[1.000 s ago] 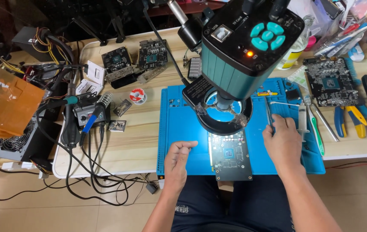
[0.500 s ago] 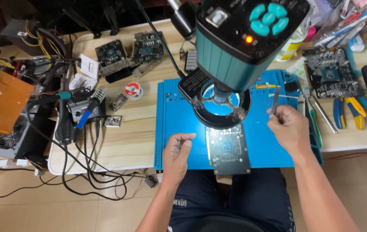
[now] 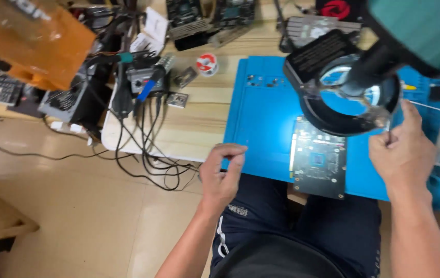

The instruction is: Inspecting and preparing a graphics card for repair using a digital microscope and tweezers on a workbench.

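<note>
Lying btwn both hands [image 3: 222, 177] [image 3: 402, 154]: dark circuit board [image 3: 318, 163].

Head view, steeply down, fairly near.

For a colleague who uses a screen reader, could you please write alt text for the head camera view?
A seated person's right hand pinches a thin tool beside a dark circuit board on a blue mat, under a ring-light microscope. The left hand hovers, loosely curled, at the mat's near-left edge. Cables and soldering gear crowd the wooden bench further left.
</note>
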